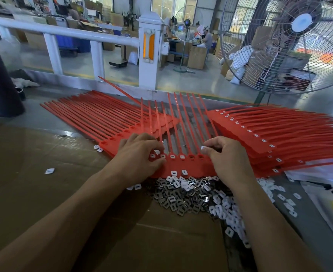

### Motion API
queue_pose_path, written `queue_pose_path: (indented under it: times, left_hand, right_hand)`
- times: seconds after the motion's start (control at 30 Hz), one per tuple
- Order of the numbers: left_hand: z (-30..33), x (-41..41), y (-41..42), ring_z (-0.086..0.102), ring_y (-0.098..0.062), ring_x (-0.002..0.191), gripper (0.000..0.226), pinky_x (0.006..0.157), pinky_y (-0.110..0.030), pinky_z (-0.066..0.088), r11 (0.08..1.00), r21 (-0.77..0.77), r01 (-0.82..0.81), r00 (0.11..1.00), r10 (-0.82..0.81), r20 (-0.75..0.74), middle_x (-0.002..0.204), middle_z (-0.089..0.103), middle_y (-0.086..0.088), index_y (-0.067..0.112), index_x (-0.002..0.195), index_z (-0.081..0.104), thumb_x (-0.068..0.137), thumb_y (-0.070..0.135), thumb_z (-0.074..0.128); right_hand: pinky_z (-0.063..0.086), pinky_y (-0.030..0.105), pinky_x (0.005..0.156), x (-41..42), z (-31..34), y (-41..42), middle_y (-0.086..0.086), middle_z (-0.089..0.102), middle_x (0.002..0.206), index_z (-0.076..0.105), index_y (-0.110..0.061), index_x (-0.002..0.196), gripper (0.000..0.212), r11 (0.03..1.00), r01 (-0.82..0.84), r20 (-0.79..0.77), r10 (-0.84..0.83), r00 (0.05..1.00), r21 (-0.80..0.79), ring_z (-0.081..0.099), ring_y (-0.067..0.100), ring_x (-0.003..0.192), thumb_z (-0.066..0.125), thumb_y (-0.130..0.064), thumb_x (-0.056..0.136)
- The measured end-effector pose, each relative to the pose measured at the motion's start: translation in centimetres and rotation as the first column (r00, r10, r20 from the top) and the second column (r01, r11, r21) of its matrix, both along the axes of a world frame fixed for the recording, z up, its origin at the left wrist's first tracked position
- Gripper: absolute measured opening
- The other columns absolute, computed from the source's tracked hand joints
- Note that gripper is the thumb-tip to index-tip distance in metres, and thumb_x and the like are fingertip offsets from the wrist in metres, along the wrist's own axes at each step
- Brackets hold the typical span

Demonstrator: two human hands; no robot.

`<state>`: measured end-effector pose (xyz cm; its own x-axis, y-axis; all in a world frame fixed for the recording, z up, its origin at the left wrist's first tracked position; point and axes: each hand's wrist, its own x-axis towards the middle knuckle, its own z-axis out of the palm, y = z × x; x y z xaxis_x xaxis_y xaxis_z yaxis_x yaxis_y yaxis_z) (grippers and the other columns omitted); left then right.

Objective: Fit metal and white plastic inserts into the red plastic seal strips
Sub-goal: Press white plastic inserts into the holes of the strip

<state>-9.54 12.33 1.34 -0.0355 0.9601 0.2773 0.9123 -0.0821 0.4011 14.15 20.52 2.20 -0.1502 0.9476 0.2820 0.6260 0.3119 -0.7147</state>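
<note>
My left hand point(140, 154) rests on the near left end of the row of red plastic seal strips point(181, 161) lying across the middle of the counter point(44, 118), its fingers curled down onto the strip heads, the fingertips pressing at the small slots there; I cannot tell whether they pinch an insert. My right hand point(226, 156) sits at the right end of the same row, its grip pinching a small white plastic insert point(203, 147) between thumb and forefinger, just above the strip heads. Several heads between my hands already show white inserts seated in them. Just near of the row lies a heap of grey metal clip inserts point(181, 201), mixed with loose white plastic inserts point(232, 216) that spill to the near right. To the far left a fanned stack of red strips with open heads point(95, 116) lies flat; to the right a stack of red strips with white inserts fitted point(269, 134) spreads out. A large wire-caged floor fan point(291, 42) stands far right.
</note>
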Motion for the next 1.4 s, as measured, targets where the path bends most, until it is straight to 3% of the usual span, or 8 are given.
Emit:
queue_pose_path:
  times: [0.33, 0.53, 0.8, 1.0, 1.4]
  left_hand:
    - [-0.2, -0.1, 0.3, 0.028, -0.010, 0.134, 0.053, 0.111, -0.040, 0.017, 1.000, -0.015, 0.015, 0.999, -0.016, -0.050, 0.147, 0.045, 0.016, 0.040, 0.141, 0.052, 0.091, 0.060, 0.059]
    - [-0.3, -0.1, 0.2, 0.027, -0.011, 0.137, 0.053, 0.114, -0.042, 0.016, 0.999, -0.028, 0.016, 0.999, -0.017, -0.042, 0.147, 0.046, 0.015, 0.041, 0.140, 0.052, 0.092, 0.059, 0.059]
    - [-0.3, -0.1, 0.3, 0.026, -0.011, 0.137, 0.052, 0.114, -0.042, 0.014, 0.999, -0.039, 0.019, 0.999, -0.020, -0.032, 0.147, 0.045, 0.015, 0.041, 0.141, 0.051, 0.092, 0.059, 0.058]
    - [-0.2, -0.1, 0.3, 0.027, -0.011, 0.137, 0.052, 0.114, -0.042, 0.014, 0.999, -0.043, 0.020, 0.999, -0.022, -0.035, 0.147, 0.045, 0.014, 0.041, 0.140, 0.052, 0.092, 0.059, 0.058]
    - [-0.2, -0.2, 0.3, 0.028, -0.010, 0.134, 0.052, 0.113, -0.040, 0.015, 0.999, -0.046, 0.024, 0.999, -0.025, -0.033, 0.146, 0.046, 0.015, 0.042, 0.140, 0.051, 0.093, 0.060, 0.057]
  right_hand:
    - [0.052, 0.029, 0.079, -0.8, -0.3, 0.0, -0.016, 0.071, 0.094, 0.076, -0.030, 0.098, 0.005, 0.998, -0.063, 0.181, 0.063, 0.981, -0.005, 0.065, 0.002, 0.090, 0.076, -0.028, 0.093]
    - [0.042, 0.016, 0.067, -1.2, -0.1, -0.3, -0.013, 0.072, 0.099, 0.076, -0.028, 0.104, 0.009, 0.995, -0.102, 0.260, 0.095, 0.961, 0.013, 0.060, -0.001, 0.085, 0.075, -0.027, 0.094]
    - [0.056, 0.033, 0.085, -1.7, 0.3, -0.8, -0.007, 0.074, 0.107, 0.077, -0.024, 0.108, 0.013, 0.993, -0.111, 0.336, 0.087, 0.938, 0.052, 0.065, 0.010, 0.093, 0.073, -0.023, 0.095]
    - [0.056, 0.040, 0.091, -2.0, 0.5, -1.0, -0.006, 0.074, 0.111, 0.077, -0.023, 0.109, 0.014, 0.990, -0.127, 0.368, 0.098, 0.925, 0.055, 0.067, 0.013, 0.100, 0.073, -0.026, 0.096]
    - [0.054, 0.042, 0.094, -2.3, 0.7, -1.3, -0.007, 0.071, 0.112, 0.078, -0.027, 0.106, 0.012, 0.990, -0.124, 0.379, 0.092, 0.921, 0.061, 0.064, 0.015, 0.103, 0.072, -0.027, 0.096]
